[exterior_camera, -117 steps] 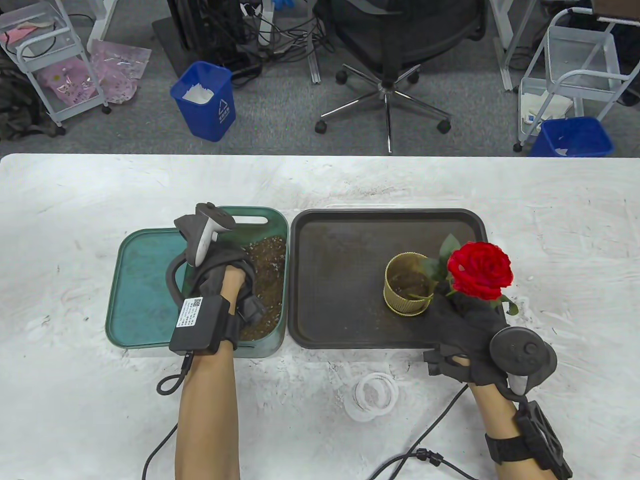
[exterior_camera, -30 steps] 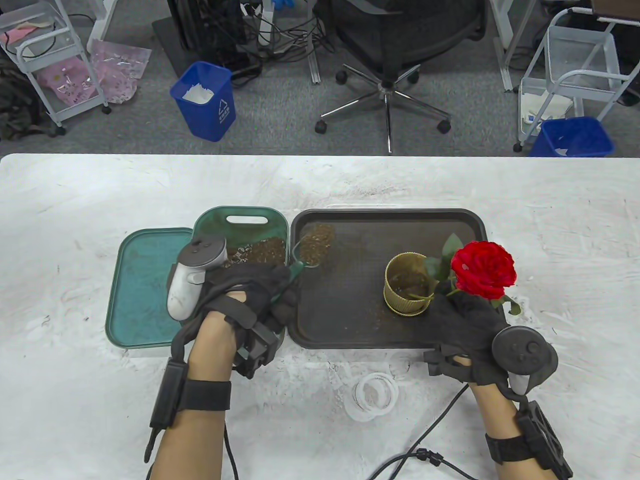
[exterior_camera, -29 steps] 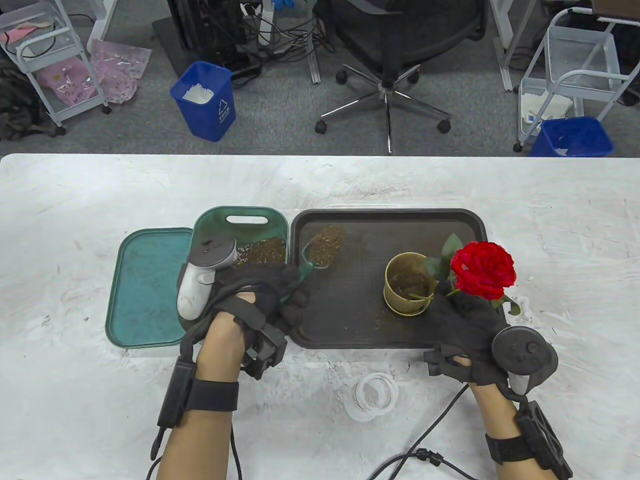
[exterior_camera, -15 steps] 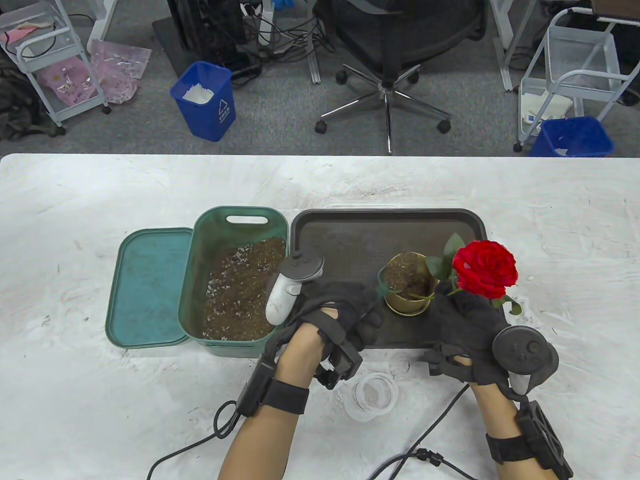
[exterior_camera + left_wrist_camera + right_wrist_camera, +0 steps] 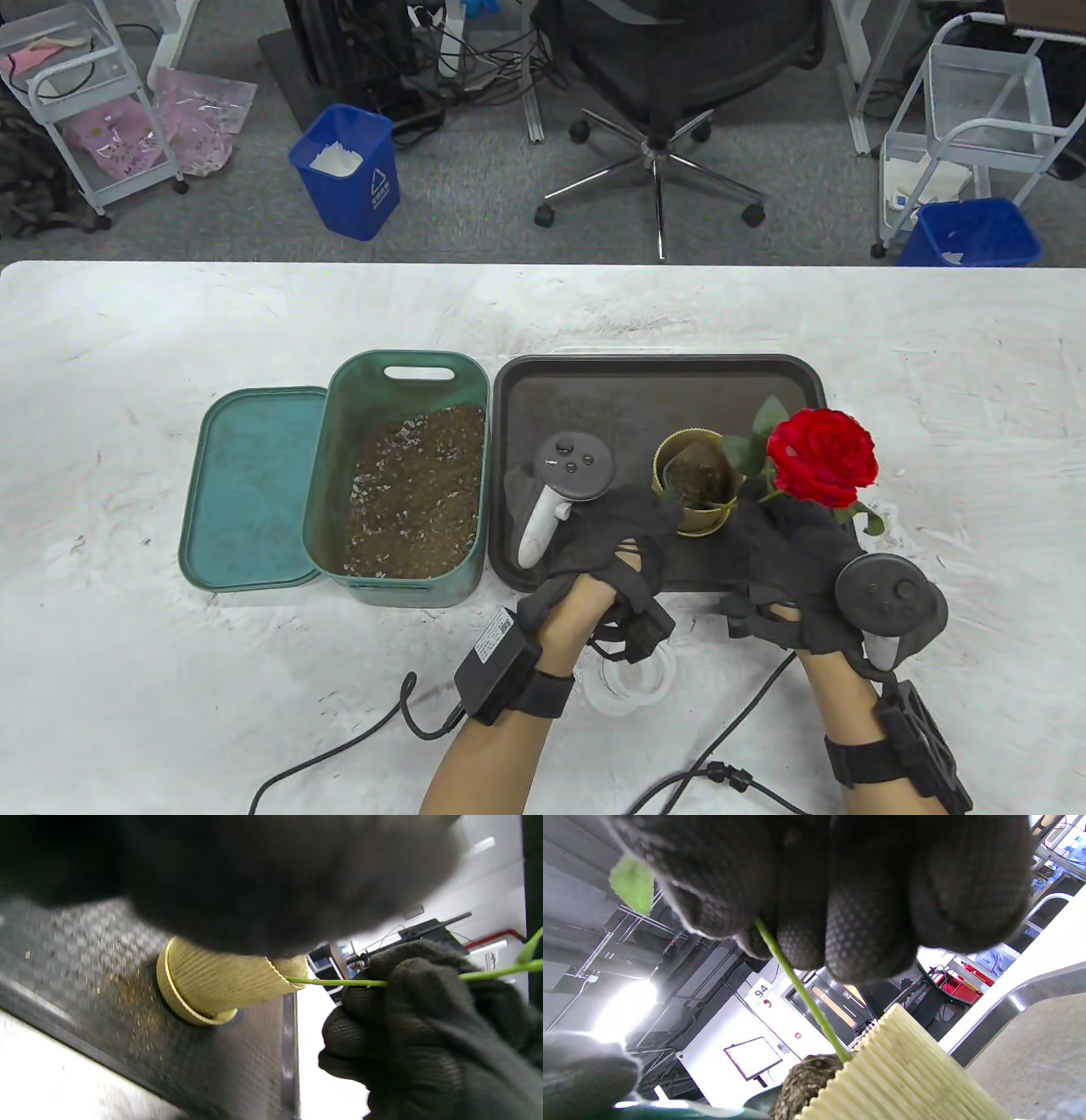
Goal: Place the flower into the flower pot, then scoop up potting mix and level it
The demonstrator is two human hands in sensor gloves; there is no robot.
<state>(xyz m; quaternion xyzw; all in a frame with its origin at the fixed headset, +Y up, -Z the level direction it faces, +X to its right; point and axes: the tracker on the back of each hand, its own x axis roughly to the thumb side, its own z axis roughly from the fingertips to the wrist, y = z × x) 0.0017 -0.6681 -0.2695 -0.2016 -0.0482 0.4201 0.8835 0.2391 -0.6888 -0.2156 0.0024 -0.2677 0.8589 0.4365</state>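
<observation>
Fingers of the right hand pinch the flower by its stem, which slants down into the flower pot just beside them. Left hand grips a scoop tipped over that pot's rim, potting mix lying in the green bin farther to its left.

Office or lab: swivel chair, cable tangle, wire carts

White table with planting things

The scuffed white table carries a teal lid touching a green tub of potting mix, a dark tray just right of the tub, and white rings near its front edge.
</observation>
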